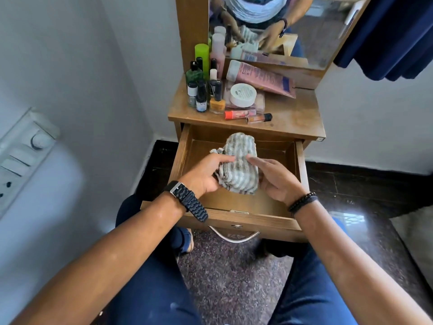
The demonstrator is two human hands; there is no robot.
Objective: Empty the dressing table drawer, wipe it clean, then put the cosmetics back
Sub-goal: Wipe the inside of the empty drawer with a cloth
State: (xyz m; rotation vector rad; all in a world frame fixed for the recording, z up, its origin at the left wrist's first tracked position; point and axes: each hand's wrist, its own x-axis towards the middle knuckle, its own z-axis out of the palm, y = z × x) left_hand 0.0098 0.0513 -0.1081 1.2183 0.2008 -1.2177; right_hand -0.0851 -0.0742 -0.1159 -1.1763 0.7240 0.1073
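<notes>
Room: white walls are closing in a narrow corner where a wooden dressing table (293, 118) is standing on a dark speckled floor; a switch panel (21, 158) is showing on the left wall and a navy curtain (396, 36) is hanging at upper right.
Drawer: the drawer (236, 202) is sitting pulled fully out over the person's knees, with nothing lying on its wooden floor that I can see, so it is looking ready for wiping.
Cloth: a striped grey-and-white cloth (239, 165) is being held bunched above the drawer, between both hands.
Left hand: the left hand (206, 174) is gripping the cloth's near left side, fingers curled round it and thumb pressing on top.
Right hand: the right hand (274, 177) is resting against the cloth's right side with fingers fairly straight; whether the thumb is pinching underneath, I cannot tell.
Why held so: the hands are probably gathering the cloth into a pad for wiping.
Cosmetics: nail polish bottles (206, 95), a green bottle (202, 56), a white jar (243, 94), a pink tube (260, 78) and lip products (248, 114) are standing or lying crowded on the tabletop, likely parked there within reach for going back in.
Mirror: the mirror (311, 38) is reflecting the hands and bottles.
Stage: emptying is looking done, returning not yet begun.
</notes>
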